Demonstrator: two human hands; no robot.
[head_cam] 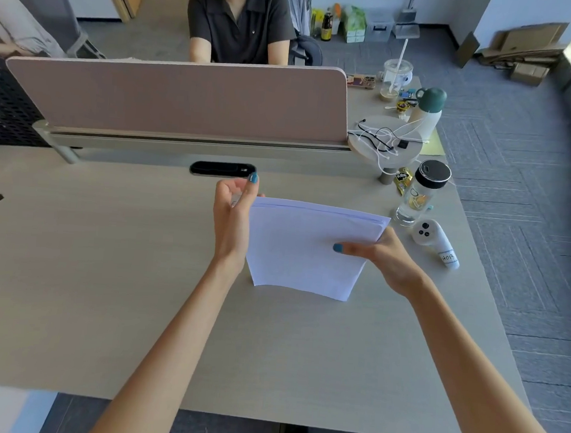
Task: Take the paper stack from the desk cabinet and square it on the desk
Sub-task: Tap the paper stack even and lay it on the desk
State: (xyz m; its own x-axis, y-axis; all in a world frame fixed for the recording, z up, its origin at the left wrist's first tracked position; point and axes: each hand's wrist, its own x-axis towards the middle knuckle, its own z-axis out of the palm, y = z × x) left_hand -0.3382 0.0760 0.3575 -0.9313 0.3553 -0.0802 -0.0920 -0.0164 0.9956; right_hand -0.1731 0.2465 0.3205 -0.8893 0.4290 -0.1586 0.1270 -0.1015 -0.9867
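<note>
The paper stack [303, 248] is already out of the cabinet and stands on its lower edge on the desk [102, 270], in front of the pink divider screen [177, 96] and toward that screen's right end. The right hand [386, 258] pinches the stack's right side, thumb across the front sheet. The left hand [234, 215] rests flat against the left edge with fingers loosely spread, steadying rather than gripping. The top edge shows sheets slightly stepped, so I judge fetching finished and squaring under way: tapping the edges flush and laying the stack down remain. No cabinet is in view.
</note>
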